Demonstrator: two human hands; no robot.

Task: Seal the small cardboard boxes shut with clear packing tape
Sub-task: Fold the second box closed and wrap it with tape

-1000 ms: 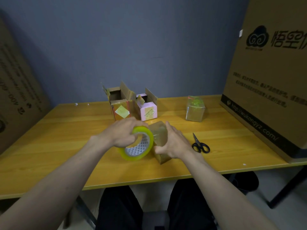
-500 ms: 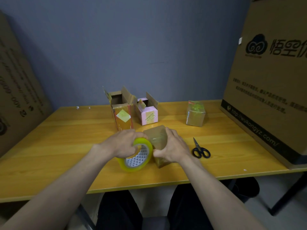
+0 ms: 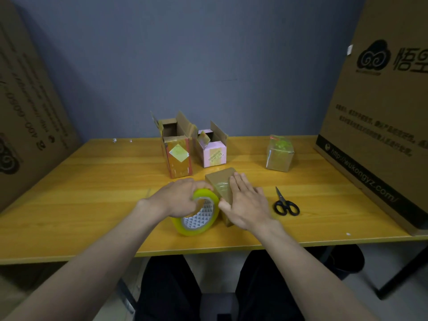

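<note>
**Right hand flattens on the box**

Since a moment ago, the right hand (image 3: 249, 206) has spread flat, fingers straight, pressing the small box (image 3: 221, 183) on the counter (image 3: 92, 205). Left hand (image 3: 179, 200) curls its grip around the tape roll (image 3: 196, 216), which touches the box's left side. Scissors (image 3: 286, 205) lie just right.

Bare table (image 3: 92, 193) lies open to the left of the hands. Two open-flapped boxes (image 3: 178, 156) stand just behind them, scissors (image 3: 286, 205) lie near the right hand (image 3: 247, 205), and a large carton (image 3: 379, 126) walls the right edge.
</note>
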